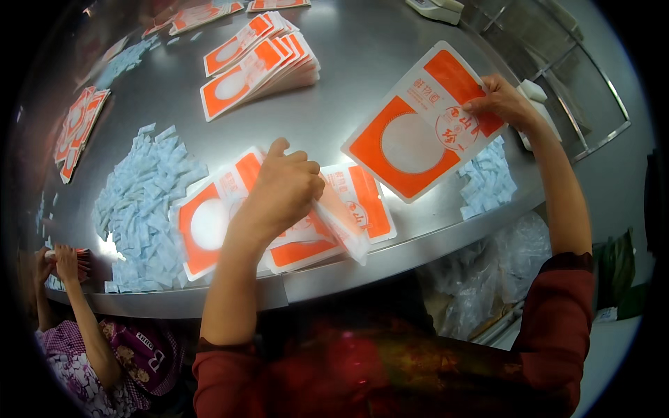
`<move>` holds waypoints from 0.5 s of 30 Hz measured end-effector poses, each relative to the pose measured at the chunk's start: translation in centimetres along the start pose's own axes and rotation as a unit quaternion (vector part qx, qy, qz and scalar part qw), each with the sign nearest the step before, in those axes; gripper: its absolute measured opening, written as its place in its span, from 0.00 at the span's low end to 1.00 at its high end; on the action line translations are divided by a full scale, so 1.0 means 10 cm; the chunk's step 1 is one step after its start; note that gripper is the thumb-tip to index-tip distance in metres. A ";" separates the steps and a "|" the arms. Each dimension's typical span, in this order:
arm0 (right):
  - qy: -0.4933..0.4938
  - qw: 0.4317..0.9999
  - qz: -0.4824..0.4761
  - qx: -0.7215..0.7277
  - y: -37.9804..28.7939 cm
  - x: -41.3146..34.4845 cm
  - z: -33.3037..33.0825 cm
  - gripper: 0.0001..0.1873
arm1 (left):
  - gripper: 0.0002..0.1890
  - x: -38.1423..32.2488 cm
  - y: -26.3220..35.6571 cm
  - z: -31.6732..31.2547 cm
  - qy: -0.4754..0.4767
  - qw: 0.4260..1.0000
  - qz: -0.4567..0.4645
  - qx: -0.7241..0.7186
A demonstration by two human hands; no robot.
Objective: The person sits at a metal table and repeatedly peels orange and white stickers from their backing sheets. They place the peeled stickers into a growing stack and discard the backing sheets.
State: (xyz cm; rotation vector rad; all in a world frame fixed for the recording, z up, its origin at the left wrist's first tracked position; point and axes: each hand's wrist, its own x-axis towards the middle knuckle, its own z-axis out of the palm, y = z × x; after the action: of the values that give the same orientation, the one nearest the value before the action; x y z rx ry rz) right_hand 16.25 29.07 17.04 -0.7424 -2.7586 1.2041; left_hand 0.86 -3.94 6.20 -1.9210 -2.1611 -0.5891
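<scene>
My right hand (504,102) pinches the top edge of an orange-and-white plastic pouch (413,141), lifted above the table with its printed face and round clear window showing. My left hand (287,188) is closed on another pouch (342,224), which tilts up edge-on from the ones lying at the table's front edge. Beneath it, a flat pouch (379,204) and others overlap. Left of my wrist lies a further pouch (206,224), partly hidden by my forearm. A heap of small pale-blue sachets (146,209) sits beside it.
Fanned stacks of pouches (261,68) stand farther back on the steel table (360,31). A smaller sachet pile (488,180) lies at the right. A co-worker's hands (65,264) hold pouches at the far left. A white device (436,9) sits at the back, near a metal rack (575,99).
</scene>
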 end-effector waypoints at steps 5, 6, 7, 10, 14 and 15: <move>-0.003 0.985 0.081 0.152 0.80 -0.03 0.59 0.16 | 0.10 0.01 0.03 -0.13 -0.023 1.000 -0.009 -0.010; 0.011 0.958 0.132 0.255 0.61 -0.12 0.90 0.18 | 0.10 -0.01 0.02 -0.15 -0.026 1.000 -0.015 -0.004; -0.027 0.941 0.125 0.312 0.79 -0.14 1.04 0.20 | 0.10 0.02 0.04 -0.17 -0.022 1.000 -0.007 -0.005; -0.047 0.952 0.096 0.287 0.91 -0.11 1.59 0.16 | 0.11 0.06 0.09 -0.24 -0.024 1.000 0.003 -0.009; -0.109 0.944 0.083 0.301 0.50 -0.04 2.04 0.17 | 0.10 0.11 0.05 -0.15 -0.075 0.997 0.001 0.013; -0.105 0.939 0.087 0.315 0.38 -0.06 2.06 0.17 | 0.10 0.13 0.03 -0.10 -0.085 0.996 -0.001 0.019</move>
State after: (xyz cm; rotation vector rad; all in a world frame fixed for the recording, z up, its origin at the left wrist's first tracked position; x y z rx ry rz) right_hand 13.77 16.96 0.10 -0.8181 -2.2276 2.1570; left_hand 0.81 -3.20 7.68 -2.0151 -2.2568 -0.3957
